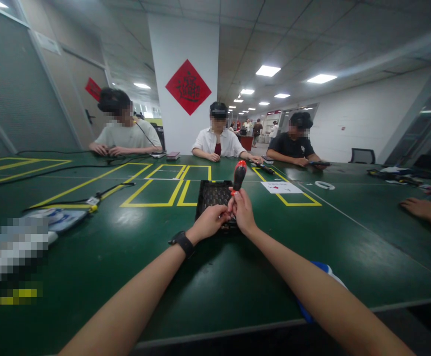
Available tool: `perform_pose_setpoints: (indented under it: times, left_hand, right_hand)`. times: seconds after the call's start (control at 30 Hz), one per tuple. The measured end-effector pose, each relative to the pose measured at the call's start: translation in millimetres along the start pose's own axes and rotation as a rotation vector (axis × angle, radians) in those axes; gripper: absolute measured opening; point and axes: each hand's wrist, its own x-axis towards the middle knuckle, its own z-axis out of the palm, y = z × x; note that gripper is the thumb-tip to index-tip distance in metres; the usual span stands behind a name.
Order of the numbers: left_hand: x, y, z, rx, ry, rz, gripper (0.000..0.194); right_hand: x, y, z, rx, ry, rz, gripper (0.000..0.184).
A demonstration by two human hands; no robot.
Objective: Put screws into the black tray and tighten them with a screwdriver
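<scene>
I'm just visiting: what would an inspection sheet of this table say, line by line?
Surface: dark green table with yellow taped rectangles.
Job's things: red-and-black handled screwdriver, upright; black perforated plastic tray under the hands.
Clutter: white paper sheet, white tape ring, blue-and-white object by the right arm.
Hands: right hand grips the screwdriver; left hand, with a black wristband, sits at the tray's near edge, against the right hand.
Cables: black cable runs across the far left.
Surroundings: three seated people opposite, another person's hand at right, red diamond wall decoration.
</scene>
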Motion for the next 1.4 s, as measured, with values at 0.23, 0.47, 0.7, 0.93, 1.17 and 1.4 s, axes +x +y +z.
perform_pose_setpoints:
  times: [0.23, 0.47, 0.7, 0.93, 1.17, 1.4]
  left_hand:
    - [0.3, -2.5, 1.4, -0.047, 0.033, -0.075, 0.023]
    - [-1.1, 1.5, -3.0, -0.108, -0.04, -0.021, 0.016]
    - [-2.0, -0.1, -2.9, -0.095, 0.03, -0.096, 0.023]
    - [-1.5, -0.4, -2.3, 0.011, 0.046, -0.054, 0.017]
    - [-0.6, -2.7, -1.3, -0.021, 0.007, -0.008, 0.017]
    - [-1.4, -4.7, 0.5, -0.011, 0.04, -0.06, 0.022]
  right_hand:
    - [-1.3, 0.3, 1.3, -0.008, 0.051, -0.026, 0.031]
    - [-0.1, 1.7, 1.4, 0.028, -0.026, 0.031, 0.038]
    - [-2.3, -2.7, 2.6, 0.002, 0.042, -0.031, 0.032]
    - [0.5, -3.6, 3.3, 0.039, 0.011, -0.008, 0.034]
    - [1.3, -4.7, 2.2, 0.097, 0.009, 0.018, 0.031]
    - [0.5, -4.5, 2.3, 0.131, -0.007, -0.008, 0.028]
